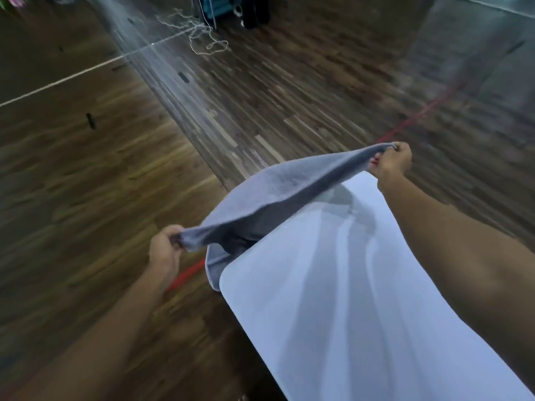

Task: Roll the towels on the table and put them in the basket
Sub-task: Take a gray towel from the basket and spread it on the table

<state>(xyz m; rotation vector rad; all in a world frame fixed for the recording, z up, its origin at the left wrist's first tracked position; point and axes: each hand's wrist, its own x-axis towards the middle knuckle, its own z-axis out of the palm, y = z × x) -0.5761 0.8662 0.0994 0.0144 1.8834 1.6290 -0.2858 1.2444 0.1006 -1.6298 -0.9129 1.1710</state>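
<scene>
From the head camera, the grey towel (pixel 275 195) hangs in the air, stretched between both hands. The left hand (pixel 165 251) has its fingers curled round one bunched corner. The right hand (pixel 391 163) pinches the opposite corner, farther from the body and higher in the picture.

The towel's long axis runs straight from one hand to the other, slanting from near-left to far-right. Between the hands the cloth sags, and below the left hand's corner a loose flap drops past the rounded far corner of the white table (pixel 347 328). The table top lies under and to the near side of the right hand, and to the right of the left hand.

My judgement is that the coming move is to lay the towel flat, so both hands must bring it in towards the body and down. The left hand has more sideways ground to cover, since it is out over the wooden floor (pixel 86 183) and not over the table.

The basket is not in view, nor are any other towels. The picture is smeared by motion, so fingertip placement on the cloth is hard to read. The table's near end is cut off by the frame. A red strip (pixel 186 277) on the floor passes behind the towel.
</scene>
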